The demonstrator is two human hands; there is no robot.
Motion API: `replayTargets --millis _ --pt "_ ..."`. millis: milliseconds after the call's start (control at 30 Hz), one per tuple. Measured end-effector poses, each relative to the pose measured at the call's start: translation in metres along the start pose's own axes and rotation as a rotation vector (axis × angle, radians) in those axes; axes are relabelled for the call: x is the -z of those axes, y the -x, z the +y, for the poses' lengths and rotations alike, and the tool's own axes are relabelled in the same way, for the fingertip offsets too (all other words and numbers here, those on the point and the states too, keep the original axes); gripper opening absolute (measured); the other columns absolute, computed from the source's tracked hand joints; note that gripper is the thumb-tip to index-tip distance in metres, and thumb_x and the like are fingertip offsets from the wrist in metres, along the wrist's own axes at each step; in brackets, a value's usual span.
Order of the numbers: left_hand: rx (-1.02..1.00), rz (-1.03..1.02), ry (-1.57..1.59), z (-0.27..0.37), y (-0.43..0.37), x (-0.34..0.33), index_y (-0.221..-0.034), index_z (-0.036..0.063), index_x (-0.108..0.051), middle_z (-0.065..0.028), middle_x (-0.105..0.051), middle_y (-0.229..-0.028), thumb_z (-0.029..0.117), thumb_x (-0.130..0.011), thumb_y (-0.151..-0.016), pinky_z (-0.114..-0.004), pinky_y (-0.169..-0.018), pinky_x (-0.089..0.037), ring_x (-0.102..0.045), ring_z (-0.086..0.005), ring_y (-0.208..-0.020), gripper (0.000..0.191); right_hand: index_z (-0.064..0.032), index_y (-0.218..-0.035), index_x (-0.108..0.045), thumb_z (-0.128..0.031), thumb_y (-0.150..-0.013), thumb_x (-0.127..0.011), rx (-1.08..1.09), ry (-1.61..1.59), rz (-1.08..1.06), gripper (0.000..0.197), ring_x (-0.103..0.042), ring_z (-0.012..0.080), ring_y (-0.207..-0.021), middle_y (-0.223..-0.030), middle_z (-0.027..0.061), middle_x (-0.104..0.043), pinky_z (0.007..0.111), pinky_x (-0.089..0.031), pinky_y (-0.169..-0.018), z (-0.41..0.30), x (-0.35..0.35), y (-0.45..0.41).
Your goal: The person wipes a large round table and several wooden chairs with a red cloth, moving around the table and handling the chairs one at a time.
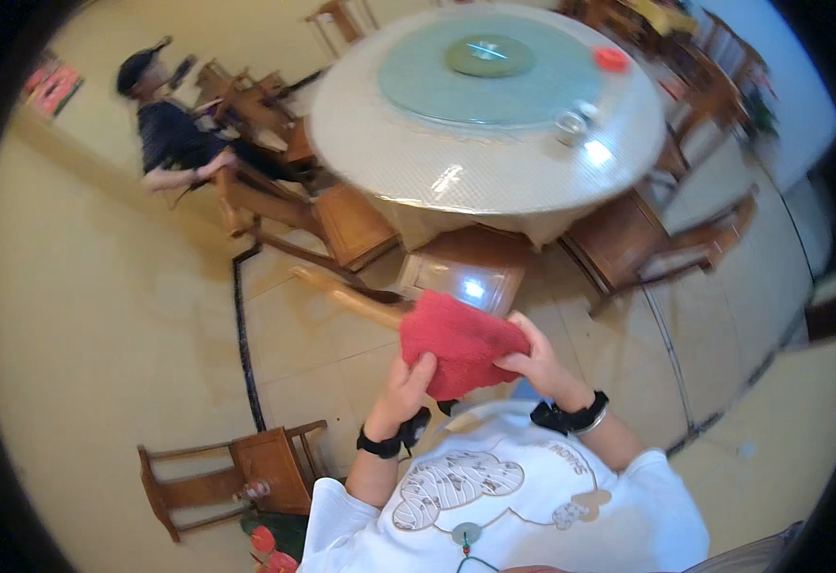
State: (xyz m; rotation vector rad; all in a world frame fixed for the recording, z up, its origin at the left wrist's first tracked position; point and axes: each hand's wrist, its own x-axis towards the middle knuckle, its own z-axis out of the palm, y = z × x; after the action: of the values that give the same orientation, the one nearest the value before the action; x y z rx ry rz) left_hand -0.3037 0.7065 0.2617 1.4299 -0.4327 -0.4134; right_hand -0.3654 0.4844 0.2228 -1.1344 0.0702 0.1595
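A red cloth (461,345), folded or bunched, is held up before my chest between both hands. My left hand (407,390) grips its lower left edge with the thumb on top. At the cloth's right side, my right hand (543,362) pinches it between thumb and fingers. Beyond the cloth stands a wooden chair with a shiny seat (461,276), its back rail partly behind the cloth. Past that is a round table (475,172) with a pale cover and a glass turntable (418,79). Glassware (570,127) and a red object (611,59) are near the turntable's right edge.
Wooden chairs surround the table, including one at the left (357,222) and one at the right (618,240). Another person (174,136) sits at the far left. A separate wooden chair (267,469) and red flowers (264,541) are at the lower left.
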Motion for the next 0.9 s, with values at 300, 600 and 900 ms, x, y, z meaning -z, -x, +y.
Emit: replayTargets --millis 300,600,900 --pt "0.335 -0.130 0.038 -0.058 -0.139 -0.156 -0.139 -0.0028 -0.044 -0.0125 -0.055 -0.134 0.025 -0.042 -0.104 -0.036 -0.102 -0.043 -0.055 -0.0214 -0.121 0.044 -0.0031 -0.104 -0.059 -0.019 -0.094 -0.066 -0.012 0.357 0.389 0.020 -0.061 0.0109 -0.088 -0.094 0.0027 -0.064 0.027 -0.050 -0.081 -0.046 0.198 0.074" --pt "0.658 -0.357 0.487 -0.095 -0.270 -0.251 -0.150 0.0052 -0.028 -0.0104 -0.038 -0.152 0.039 -0.040 -0.104 -0.046 -0.114 -0.032 -0.038 -0.0282 -0.140 0.058 -0.0043 -0.102 -0.058 -0.021 -0.102 -0.051 0.129 0.104 1.303 0.018 -0.060 0.0115 -0.090 -0.097 0.0047 -0.064 0.027 -0.049 -0.079 -0.069 0.350 0.120" --pt "0.148 -0.938 -0.104 -0.171 -0.330 -0.407 -0.144 -0.0019 -0.037 -0.0259 -0.036 -0.147 0.030 -0.058 -0.097 -0.041 -0.111 -0.033 -0.038 -0.0358 -0.136 0.060 -0.0050 -0.136 -0.049 -0.038 -0.106 -0.038 0.232 -0.024 1.581 0.046 -0.052 0.0216 -0.123 -0.133 0.0102 -0.053 0.034 -0.041 -0.102 -0.141 0.446 0.083"
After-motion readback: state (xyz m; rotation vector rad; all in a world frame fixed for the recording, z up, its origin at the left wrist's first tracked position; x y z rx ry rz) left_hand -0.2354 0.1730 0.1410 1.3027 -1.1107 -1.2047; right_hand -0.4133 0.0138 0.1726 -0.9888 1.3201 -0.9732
